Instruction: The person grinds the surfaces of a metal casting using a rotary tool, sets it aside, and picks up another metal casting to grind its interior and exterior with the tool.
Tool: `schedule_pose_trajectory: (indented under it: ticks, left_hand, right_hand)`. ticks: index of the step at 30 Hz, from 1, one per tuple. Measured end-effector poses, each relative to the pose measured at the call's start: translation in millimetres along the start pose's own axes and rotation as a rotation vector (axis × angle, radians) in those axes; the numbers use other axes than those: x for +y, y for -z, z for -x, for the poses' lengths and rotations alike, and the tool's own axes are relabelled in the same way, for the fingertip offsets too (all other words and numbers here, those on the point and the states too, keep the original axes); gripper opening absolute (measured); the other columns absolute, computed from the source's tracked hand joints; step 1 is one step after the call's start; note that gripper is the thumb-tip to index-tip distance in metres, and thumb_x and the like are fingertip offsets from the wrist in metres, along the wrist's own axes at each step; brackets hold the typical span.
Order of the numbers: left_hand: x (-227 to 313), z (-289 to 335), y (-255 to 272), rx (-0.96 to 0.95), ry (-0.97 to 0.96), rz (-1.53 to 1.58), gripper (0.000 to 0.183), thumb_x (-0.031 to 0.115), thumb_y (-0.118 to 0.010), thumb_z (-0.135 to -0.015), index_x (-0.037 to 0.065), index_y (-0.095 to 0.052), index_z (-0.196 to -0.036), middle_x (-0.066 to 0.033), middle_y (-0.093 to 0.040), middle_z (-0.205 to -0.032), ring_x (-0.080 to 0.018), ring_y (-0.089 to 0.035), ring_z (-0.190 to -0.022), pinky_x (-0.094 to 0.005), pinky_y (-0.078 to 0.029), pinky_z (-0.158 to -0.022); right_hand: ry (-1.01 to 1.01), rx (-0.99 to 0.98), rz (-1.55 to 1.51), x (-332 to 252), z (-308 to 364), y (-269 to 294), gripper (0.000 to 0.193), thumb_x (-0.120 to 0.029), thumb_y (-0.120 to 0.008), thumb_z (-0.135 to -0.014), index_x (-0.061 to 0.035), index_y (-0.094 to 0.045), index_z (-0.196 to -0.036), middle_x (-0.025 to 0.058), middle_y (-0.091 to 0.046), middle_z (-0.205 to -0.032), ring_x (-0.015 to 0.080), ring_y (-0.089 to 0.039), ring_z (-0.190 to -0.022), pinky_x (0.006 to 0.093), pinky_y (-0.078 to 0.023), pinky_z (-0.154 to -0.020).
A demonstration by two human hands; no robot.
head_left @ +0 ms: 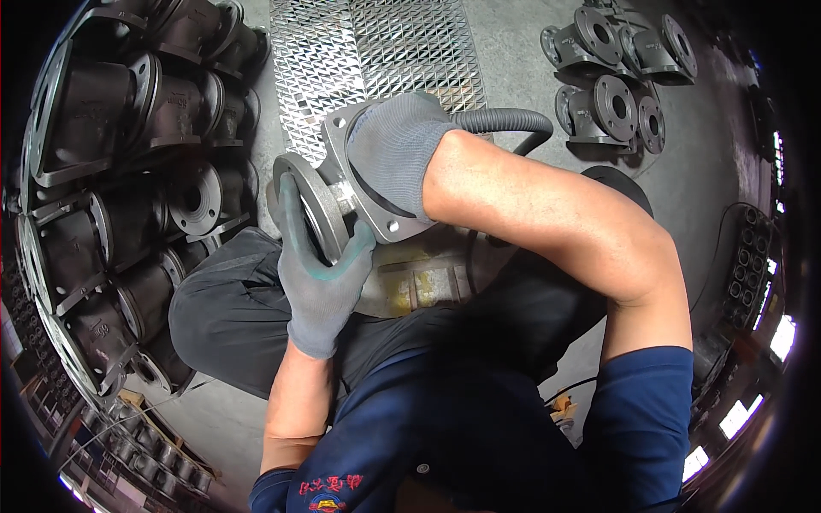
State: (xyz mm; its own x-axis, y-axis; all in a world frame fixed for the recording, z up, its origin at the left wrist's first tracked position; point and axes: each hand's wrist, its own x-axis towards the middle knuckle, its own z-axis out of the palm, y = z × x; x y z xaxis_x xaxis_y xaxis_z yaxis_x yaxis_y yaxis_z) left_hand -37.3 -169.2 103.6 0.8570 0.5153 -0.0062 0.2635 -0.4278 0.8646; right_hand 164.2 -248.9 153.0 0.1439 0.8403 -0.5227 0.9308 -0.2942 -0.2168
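In front of my lap is a grey cast-metal valve body (pixel 346 192) with a round flange and a square, bolt-holed flange. My left hand (pixel 325 278), in a grey glove with a green palm, grips the round flange, fingers along its face and thumb at its inner side. My right hand (pixel 398 150), in a grey knit glove, reaches over the square flange into its opening. Its fingers are hidden there, so I cannot tell what they hold. Under the valve body lies a worn metal piece with yellow patches (pixel 423 286).
Stacks of similar dark valve bodies (pixel 94 120) rise close on my left. Several more flanged valve bodies (pixel 599 111) stand on the floor at the far right. A patterned metal sheet (pixel 376 51) lies ahead, and a ribbed black hose (pixel 509 120) curves beside my right arm.
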Motion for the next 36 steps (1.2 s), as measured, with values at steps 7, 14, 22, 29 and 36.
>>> schedule_pose_trajectory:
  ticks: [7, 14, 22, 29, 36]
  left_hand:
    - [-7.6, 0.0, -0.2, -0.002, -0.085, -0.044, 0.104, 0.01, -0.088, -0.084, -0.012, -0.031, -0.168, -0.0321, -0.054, -0.163, -0.0329, -0.062, -0.145, -0.0399, -0.05, -0.119]
    - [-5.6, -2.0, -2.4, -0.002, -0.051, 0.03, 0.104, 0.01, -0.089, -0.084, -0.013, -0.032, -0.168, -0.0311, -0.057, -0.16, -0.0308, -0.063, -0.143, -0.0391, -0.051, -0.117]
    - [-5.0, -4.4, 4.4, -0.017, 0.094, 0.168, 0.1, 0.005, -0.084, -0.087, -0.015, -0.03, -0.168, -0.0321, -0.043, -0.171, -0.0321, -0.048, -0.157, -0.0406, -0.039, -0.128]
    - [-11.3, -1.7, 5.4, 0.024, 0.207, 0.17, 0.099, 0.008, -0.082, -0.089, -0.015, -0.029, -0.169, -0.0317, -0.042, -0.173, -0.0328, -0.044, -0.16, -0.0414, -0.034, -0.131]
    - [-8.3, -3.7, 4.3, 0.038, 0.175, 0.201, 0.097, 0.008, -0.082, -0.091, -0.018, -0.029, -0.168, -0.0329, -0.038, -0.174, -0.0347, -0.038, -0.163, -0.0425, -0.029, -0.134]
  right_hand:
    - [0.026, 0.052, 0.054, -3.6, -1.0, -18.3, 0.038, -0.038, -0.073, -0.082, -0.0051, -0.085, -0.096, 0.0186, -0.081, -0.097, 0.035, -0.079, -0.09, 0.0464, -0.064, -0.078]
    - [0.031, 0.123, 0.01, -0.1, -4.1, -41.4, 0.032, -0.031, -0.076, -0.083, -0.0024, -0.084, -0.095, 0.0192, -0.081, -0.097, 0.0368, -0.08, -0.093, 0.0461, -0.064, -0.082]
    - [-0.199, 0.268, -0.101, 33.6, 39.2, -24.9, 0.02, -0.019, -0.075, -0.091, -0.0026, -0.084, -0.099, 0.0194, -0.081, -0.096, 0.037, -0.081, -0.092, 0.0467, -0.065, -0.079]
    - [-0.206, 0.364, -0.138, 46.5, 59.6, -5.9, 0.027, -0.024, -0.066, -0.104, -0.0022, -0.082, -0.106, 0.0237, -0.079, -0.096, 0.0419, -0.08, -0.094, 0.0498, -0.064, -0.085]
    - [-0.134, 0.313, -0.058, 42.7, 44.7, -10.2, 0.02, -0.018, -0.072, -0.096, -0.002, -0.084, -0.096, 0.0209, -0.081, -0.092, 0.0388, -0.082, -0.091, 0.0476, -0.066, -0.081]
